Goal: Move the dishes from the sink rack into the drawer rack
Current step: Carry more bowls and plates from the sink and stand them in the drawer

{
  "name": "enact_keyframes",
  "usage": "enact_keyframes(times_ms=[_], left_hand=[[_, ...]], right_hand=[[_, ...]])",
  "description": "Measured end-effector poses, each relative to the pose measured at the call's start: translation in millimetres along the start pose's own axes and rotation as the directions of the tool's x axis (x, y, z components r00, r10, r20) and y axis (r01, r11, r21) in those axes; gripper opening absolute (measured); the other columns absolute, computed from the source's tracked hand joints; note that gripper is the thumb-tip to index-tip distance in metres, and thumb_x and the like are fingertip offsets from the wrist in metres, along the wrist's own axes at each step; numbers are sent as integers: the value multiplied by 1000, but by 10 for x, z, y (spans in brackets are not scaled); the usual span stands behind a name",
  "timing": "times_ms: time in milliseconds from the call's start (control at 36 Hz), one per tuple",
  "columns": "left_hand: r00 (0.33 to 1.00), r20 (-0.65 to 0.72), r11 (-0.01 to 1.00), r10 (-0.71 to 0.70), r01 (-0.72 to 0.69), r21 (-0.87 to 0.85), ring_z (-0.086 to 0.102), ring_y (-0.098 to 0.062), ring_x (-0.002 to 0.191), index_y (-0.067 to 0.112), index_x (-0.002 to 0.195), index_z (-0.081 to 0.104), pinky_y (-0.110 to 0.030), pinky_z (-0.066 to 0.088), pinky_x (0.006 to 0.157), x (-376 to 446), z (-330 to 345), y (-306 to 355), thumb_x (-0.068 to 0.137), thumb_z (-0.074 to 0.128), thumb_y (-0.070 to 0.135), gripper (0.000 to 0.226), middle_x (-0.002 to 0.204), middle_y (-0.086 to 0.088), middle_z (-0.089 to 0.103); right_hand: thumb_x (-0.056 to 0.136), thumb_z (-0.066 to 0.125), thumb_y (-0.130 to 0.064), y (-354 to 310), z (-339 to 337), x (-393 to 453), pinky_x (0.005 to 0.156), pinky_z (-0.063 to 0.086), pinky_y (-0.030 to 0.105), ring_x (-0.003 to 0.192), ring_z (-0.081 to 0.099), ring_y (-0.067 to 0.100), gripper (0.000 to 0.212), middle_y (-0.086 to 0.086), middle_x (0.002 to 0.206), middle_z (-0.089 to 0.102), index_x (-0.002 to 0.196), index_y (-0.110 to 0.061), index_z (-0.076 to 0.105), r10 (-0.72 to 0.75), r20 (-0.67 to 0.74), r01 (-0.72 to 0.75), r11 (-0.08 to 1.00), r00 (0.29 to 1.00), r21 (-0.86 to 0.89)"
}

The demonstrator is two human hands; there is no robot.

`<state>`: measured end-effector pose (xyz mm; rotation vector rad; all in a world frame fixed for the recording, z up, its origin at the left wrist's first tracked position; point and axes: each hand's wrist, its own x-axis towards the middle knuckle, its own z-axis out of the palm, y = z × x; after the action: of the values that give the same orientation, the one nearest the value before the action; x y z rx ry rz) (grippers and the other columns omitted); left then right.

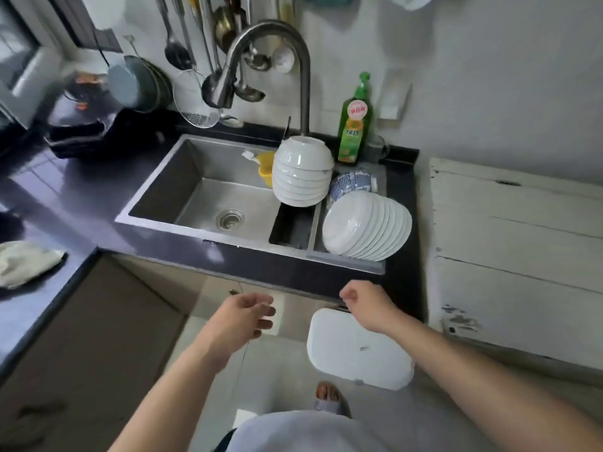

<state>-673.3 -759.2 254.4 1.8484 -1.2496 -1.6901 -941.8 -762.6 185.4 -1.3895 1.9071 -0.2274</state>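
Note:
A sink rack [293,227] sits across the right end of the steel sink [195,194]. On it stands an upside-down stack of white bowls [303,172]. A leaning stack of white plates [368,227] and a blue-patterned bowl [350,184] are beside it. My left hand [253,316] hovers in front of the cabinet doors below the counter, fingers relaxed and holding nothing. My right hand [365,305] is just under the counter edge below the plates, its fingers curled at a small dark drawer handle [342,308]. The drawer is closed and its rack is hidden.
A tall faucet [277,60] arches over the sink, with a green soap bottle [354,128] behind the rack. A white bin lid [359,349] lies on the floor under my right wrist. A worn white cabinet [515,239] stands at the right. A cloth [26,262] lies on the left counter.

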Motion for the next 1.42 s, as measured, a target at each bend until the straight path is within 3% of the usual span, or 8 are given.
enact_keyframes(times_ms=[139,278,472,583,722,1028,1194,1417], left_hand=[[994,-110,997,-21,13,-76,73,-30,100,14,110,72,-44,54,98,138,305,318,103,56,13,17,104,-5,78],[992,-111,997,-60,53,-60,73,-24,98,18,113,70,-45,56,99,205,547,465,104,56,18,16,107,-2,76],[986,-142,994,-88,79,-69,74,-24,99,18,115,71,-41,55,96,220,589,527,104,57,21,18,109,-3,77],[981,-162,992,-103,90,-83,74,-24,98,17,115,71,-42,54,96,252,625,547,104,57,20,18,109,-4,77],[981,-156,992,-112,101,-78,74,-23,99,17,117,71,-41,54,96,217,698,576,105,55,19,19,109,-4,76],[983,-153,993,-102,92,-67,73,-22,99,20,115,70,-40,54,96,141,772,603,104,56,18,18,108,-2,75],[985,-131,992,-113,105,-71,73,-21,97,23,110,70,-38,54,94,137,871,546,103,58,18,15,105,0,75],[986,-123,992,-116,109,-58,73,-20,98,25,110,69,-38,55,94,117,914,491,103,56,18,16,105,1,75]], right_hand=[[92,56,3,-293,-959,892,112,37,40,142,35,27,56,7,152,42,145,-13,49,-492,73,448,706,867,-548],[96,56,-17,-303,-1376,1576,125,13,49,157,-2,32,72,7,170,9,161,-20,24,-334,440,512,165,834,-843],[91,59,-8,-287,-1468,1785,95,44,44,126,45,27,46,4,141,46,136,-16,52,-396,553,592,-29,733,-806],[89,65,-6,-372,-1512,1811,75,50,41,105,53,25,28,3,126,49,116,-11,61,-414,601,614,-121,683,-780],[94,66,-17,-312,-1527,1837,68,45,39,111,53,27,29,7,130,48,121,-8,59,-416,652,615,-239,634,-751],[93,52,-9,-171,-1739,1824,60,39,37,103,49,27,16,9,117,51,108,-8,57,-529,680,616,-329,507,-716],[80,60,0,40,-1893,1856,55,52,41,91,45,26,21,9,103,46,97,-10,53,-659,608,586,-300,443,-752],[85,54,2,100,-1814,1833,62,53,48,87,47,34,14,15,97,47,96,-6,51,-792,373,424,-161,483,-891]])
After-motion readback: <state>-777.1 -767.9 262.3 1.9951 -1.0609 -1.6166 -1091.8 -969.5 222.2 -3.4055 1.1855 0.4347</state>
